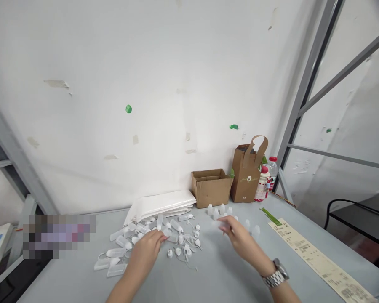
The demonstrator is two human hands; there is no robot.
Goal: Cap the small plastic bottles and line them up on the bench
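Note:
My left hand (149,247) is at the right side of a loose pile of small translucent plastic squeeze bottles (115,252). Its thumb and index finger are closed at the end of one squeeze bottle (172,238). My right hand (236,236), with a metal watch on the wrist, is beside several small bottles standing upright (222,209). Its fingertips pinch around a translucent squeeze bottle (216,223), partly blurred against the table. Small white caps with thin tethers (187,249) lie between the two hands.
White padded envelopes (164,203) lie behind the pile. Against the wall stand an open cardboard box (212,193), a brown paper bag (246,181) and drink bottles (262,185). A long printed label strip (322,259) runs along the right of the grey table (221,282).

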